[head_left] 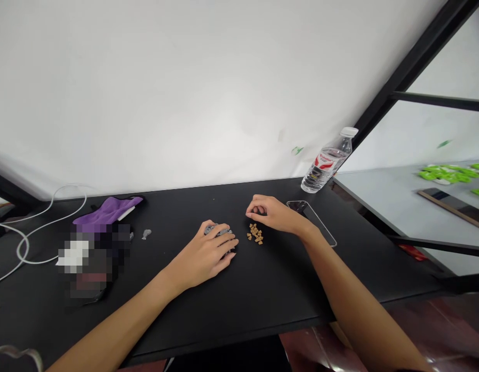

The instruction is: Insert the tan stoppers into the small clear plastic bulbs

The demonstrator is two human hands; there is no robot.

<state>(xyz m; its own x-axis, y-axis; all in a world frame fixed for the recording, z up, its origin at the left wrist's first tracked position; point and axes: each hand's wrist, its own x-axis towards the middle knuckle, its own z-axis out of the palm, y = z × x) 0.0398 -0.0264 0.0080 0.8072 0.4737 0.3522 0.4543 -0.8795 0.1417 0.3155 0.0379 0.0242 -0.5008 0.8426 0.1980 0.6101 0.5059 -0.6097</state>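
My left hand [212,250] lies palm down over a small heap of grey pieces [213,228] on the black table [177,310], its fingers spread and covering most of them. To its right is a loose cluster of small tan-brown pieces [256,233]. Just above that cluster, my right hand [268,211] hovers with thumb and forefinger closed in a pinch. Whether anything is between those fingertips is too small to make out. A single grey piece [146,234] sits apart on the left.
Behind my right wrist is a phone-like thing with a pale rim [320,222]. A water bottle [326,163] stands at the back right by a black frame [413,57]. On the left are a purple cloth [108,212], a white cable [22,237] and a blurred-out item [92,268].
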